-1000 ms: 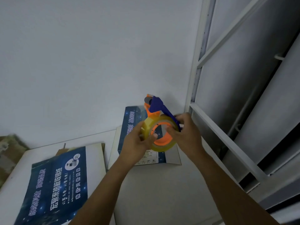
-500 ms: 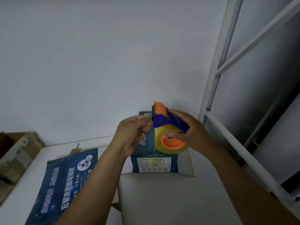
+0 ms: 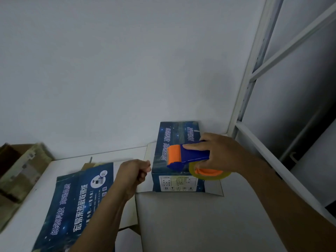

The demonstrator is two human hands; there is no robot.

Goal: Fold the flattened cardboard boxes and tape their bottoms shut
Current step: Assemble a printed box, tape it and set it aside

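Hand on our right [image 3: 221, 153] grips the blue and orange tape dispenser [image 3: 189, 155], with fingers wrapped round its handle. A second ago both hands held it up in the air. Now it is down low over the folded box [image 3: 174, 135]; we cannot tell if it touches. Our left hand [image 3: 133, 171] has let go and sits just beside the box, fingers curled, with nothing we can see in it. We think taping comes next. The box stands at the back of the worktop [image 3: 69, 160], near the wall and the white metal frame [image 3: 243, 99], so room is tight there. A flat box [image 3: 76, 200] lies to the left.
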